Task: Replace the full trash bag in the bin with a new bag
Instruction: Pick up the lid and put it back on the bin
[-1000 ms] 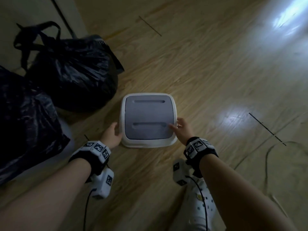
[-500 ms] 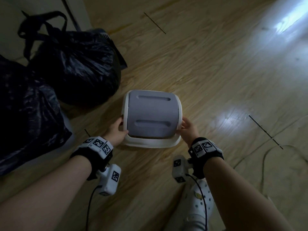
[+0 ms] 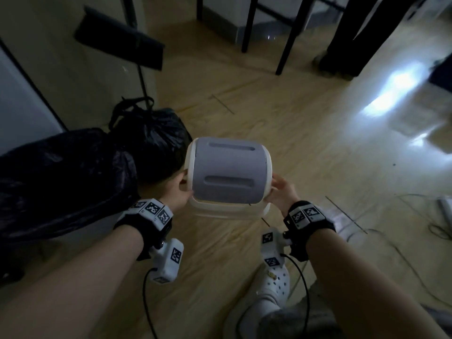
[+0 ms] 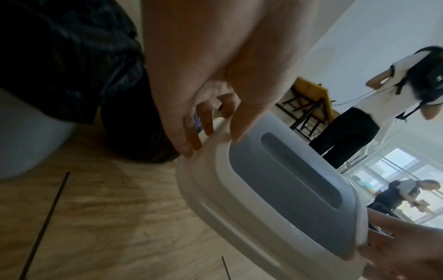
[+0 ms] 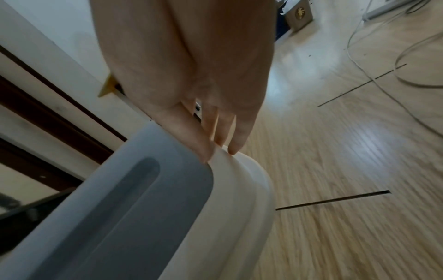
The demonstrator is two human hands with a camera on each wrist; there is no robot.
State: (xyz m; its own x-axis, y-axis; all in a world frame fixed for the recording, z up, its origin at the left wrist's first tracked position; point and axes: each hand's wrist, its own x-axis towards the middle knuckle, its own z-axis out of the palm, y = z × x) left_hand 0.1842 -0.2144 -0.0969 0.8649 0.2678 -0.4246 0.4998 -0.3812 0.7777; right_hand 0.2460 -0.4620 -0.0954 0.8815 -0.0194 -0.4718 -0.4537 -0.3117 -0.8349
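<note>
In the head view I hold a white bin lid (image 3: 228, 172) with a grey swing flap above the wooden floor, tilted toward me. My left hand (image 3: 175, 192) grips its left edge and my right hand (image 3: 281, 192) grips its right edge. The left wrist view shows the left hand (image 4: 210, 113) with its thumb on top of the lid (image 4: 275, 189) and its fingers under the rim. My right hand (image 5: 203, 113) pinches the lid (image 5: 143, 208) the same way. A tied full black trash bag (image 3: 151, 135) sits on the floor behind the lid. At the left stands the bin (image 3: 61, 179), lined with a black bag.
Black furniture legs (image 3: 283, 33) stand at the back. Cables (image 3: 428, 228) trail over the floor at the right. My white shoe (image 3: 274, 287) is below the lid. A person (image 4: 359, 113) stands further off. A wall (image 3: 36, 81) runs behind the bags.
Both hands took hold of the lid's sides and raised it off the floor, tilting it. My head has lifted, so more of the room shows.
</note>
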